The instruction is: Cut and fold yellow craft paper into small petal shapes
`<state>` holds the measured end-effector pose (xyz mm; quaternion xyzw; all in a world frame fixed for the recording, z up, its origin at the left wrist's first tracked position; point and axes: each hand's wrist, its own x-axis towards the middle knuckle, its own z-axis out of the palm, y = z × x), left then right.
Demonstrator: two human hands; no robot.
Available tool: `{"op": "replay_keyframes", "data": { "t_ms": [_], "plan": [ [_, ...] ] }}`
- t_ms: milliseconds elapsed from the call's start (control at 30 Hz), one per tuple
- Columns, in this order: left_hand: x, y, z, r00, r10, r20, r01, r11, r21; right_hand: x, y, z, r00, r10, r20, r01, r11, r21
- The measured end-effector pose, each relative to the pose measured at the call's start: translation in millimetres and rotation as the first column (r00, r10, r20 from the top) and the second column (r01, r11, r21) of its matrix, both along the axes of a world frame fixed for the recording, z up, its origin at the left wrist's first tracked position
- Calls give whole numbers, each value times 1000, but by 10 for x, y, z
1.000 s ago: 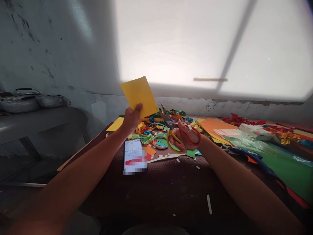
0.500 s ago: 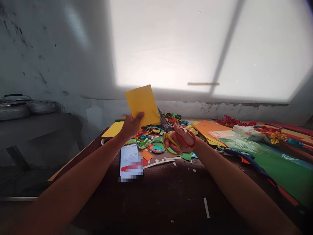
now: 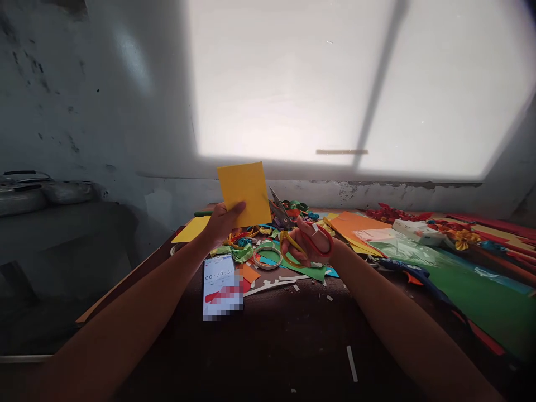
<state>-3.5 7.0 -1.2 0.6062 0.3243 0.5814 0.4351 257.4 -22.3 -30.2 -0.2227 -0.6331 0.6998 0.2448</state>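
My left hand [image 3: 226, 221] pinches a yellow sheet of paper [image 3: 245, 190] at its lower left, thumb on the near face. The sheet is held up above the table, almost upright. In my right hand [image 3: 307, 243] is a pair of scissors [image 3: 281, 215] with one red and one yellow handle loop. Their blades are parted and point up and left, beside the sheet's right edge. Whether a blade touches the paper I cannot tell. Below the hands lie a roll of tape [image 3: 268, 257] and a green piece of paper [image 3: 314, 271].
A phone [image 3: 220, 282] showing a timer lies on the dark table [image 3: 268, 346]. White paper scraps [image 3: 272, 286] are scattered near it. Orange sheets [image 3: 354, 226], a white box [image 3: 419, 231] and green sheets [image 3: 469, 279] fill the right side. A wall [image 3: 259, 84] stands behind.
The yellow sheet has turned a little more upright and sits slightly lower in view. The scissors have parted from its lower right edge, blades wider apart. The whole view has shifted slightly.
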Motion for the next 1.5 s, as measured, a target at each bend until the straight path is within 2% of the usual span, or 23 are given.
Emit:
{"op": "replay_keyframes", "data": {
  "t_ms": [267, 500, 767, 1100, 1167, 1233, 1300, 1367, 1433, 1500],
  "plan": [
    [-19, 19, 9, 982, -158, 104, 164, 985, -54, 15, 4, 22, 1000, 4, -17, -4, 1000, 22],
    [-22, -8, -3, 968, -241, 72, 248, 961, -123, 40, 15, 41, 999, -11, -44, 12, 1000, 15],
    [-21, -10, -17, 965, -262, 23, 262, 951, -167, 76, 79, 43, 995, 10, -95, -8, 1000, 14],
    [-2, -58, -2, 960, -277, -48, 262, 944, -202, 104, 54, 116, 991, -45, -123, 44, 999, -4],
    [-1, -68, 2, 957, -283, -65, 265, 942, -207, 117, 44, 150, 985, -78, -154, 82, 997, 15],
    [-1, -79, 8, 957, -281, -74, 261, 942, -210, 151, 33, 208, 964, -161, -211, 176, 983, 52],
    [-2, -85, 13, 960, -268, -79, 247, 947, -207, 192, 27, 273, 929, -318, -188, 347, 927, 146],
    [-4, -76, 12, 968, -238, -80, 220, 956, -193, 228, 34, 312, 840, -542, -29, 520, 789, 326],
    [-6, -50, 2, 978, -193, -74, 179, 969, -169, 257, 57, 302, 689, -713, 127, 573, 644, 507],
    [-11, -12, -14, 989, -135, -67, 125, 982, -142, 285, 89, 250, 580, -787, 211, 552, 570, 609]
  ]
}}
